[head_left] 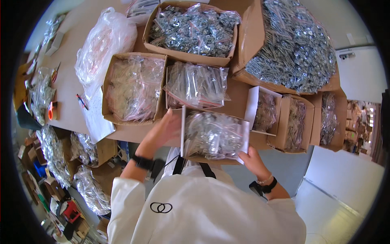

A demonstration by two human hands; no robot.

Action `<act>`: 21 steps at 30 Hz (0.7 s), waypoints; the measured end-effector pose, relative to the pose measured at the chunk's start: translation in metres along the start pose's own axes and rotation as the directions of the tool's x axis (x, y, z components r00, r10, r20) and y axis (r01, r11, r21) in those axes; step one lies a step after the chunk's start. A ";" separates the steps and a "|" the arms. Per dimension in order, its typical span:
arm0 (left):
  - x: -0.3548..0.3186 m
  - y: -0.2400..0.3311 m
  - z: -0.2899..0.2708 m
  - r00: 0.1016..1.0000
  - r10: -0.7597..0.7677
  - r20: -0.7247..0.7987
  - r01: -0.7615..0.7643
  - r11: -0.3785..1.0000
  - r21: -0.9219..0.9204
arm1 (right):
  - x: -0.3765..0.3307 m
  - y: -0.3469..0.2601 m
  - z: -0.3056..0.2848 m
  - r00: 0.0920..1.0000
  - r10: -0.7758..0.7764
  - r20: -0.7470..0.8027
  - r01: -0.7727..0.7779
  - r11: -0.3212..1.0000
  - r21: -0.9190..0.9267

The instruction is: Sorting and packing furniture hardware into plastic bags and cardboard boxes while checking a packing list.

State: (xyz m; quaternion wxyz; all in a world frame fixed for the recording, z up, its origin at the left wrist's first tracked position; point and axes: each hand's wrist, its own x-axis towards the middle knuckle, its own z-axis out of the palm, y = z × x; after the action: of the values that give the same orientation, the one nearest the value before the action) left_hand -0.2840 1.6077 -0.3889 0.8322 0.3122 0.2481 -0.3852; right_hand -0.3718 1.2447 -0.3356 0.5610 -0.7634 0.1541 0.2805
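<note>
In front of my body is a white-sided cardboard box (pixel 215 136) filled with clear zip bags of small metal hardware. My right hand (pixel 255 162) grips its near right corner, thumb over the white wall. Beside its left wall is my left hand (pixel 167 127), blurred, thumb up and fingers stretched toward the box; whether it touches the wall I cannot tell. Just beyond stands a box of flat, clear zip bags (pixel 197 83). Left of that, an open carton (pixel 106 87) contains bags with red seal strips and small pale parts.
Large cartons of bagged washers (pixel 191 30) and bagged screws (pixel 290 49) stand at the back. Smaller boxes of bags (pixel 296 124) line the right. A plastic sack (pixel 107 44), papers (pixel 99 120), a pen (pixel 82 101) and orange tape (pixel 52 110) lie left. Bagged parts (pixel 91 189) sit below.
</note>
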 end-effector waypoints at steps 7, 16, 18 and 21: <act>-0.049 -0.054 -0.036 0.882 0.441 -0.169 -0.025 0.401 0.916 | 0.061 0.031 0.063 0.984 -0.160 0.077 0.173 0.962 -0.212; -0.017 -0.018 -0.039 0.766 0.641 0.047 -0.042 -0.022 0.999 | 0.113 0.015 0.085 0.997 -0.071 0.007 0.069 0.938 -0.339; -0.020 -0.015 -0.041 0.762 0.639 0.101 -0.036 -0.115 0.993 | 0.119 -0.001 0.078 0.991 -0.037 0.131 0.075 0.951 -0.299; -0.032 0.001 -0.022 0.798 0.601 0.035 0.201 -0.322 0.925 | 0.143 0.006 0.063 0.952 -0.041 0.305 0.134 0.947 -0.293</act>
State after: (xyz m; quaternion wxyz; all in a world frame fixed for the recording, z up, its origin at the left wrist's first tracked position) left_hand -0.3056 1.6393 -0.3831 0.1999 0.9664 -0.0226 -0.1599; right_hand -0.2772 1.3134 -0.4400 0.4628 -0.7977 -0.0116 0.3865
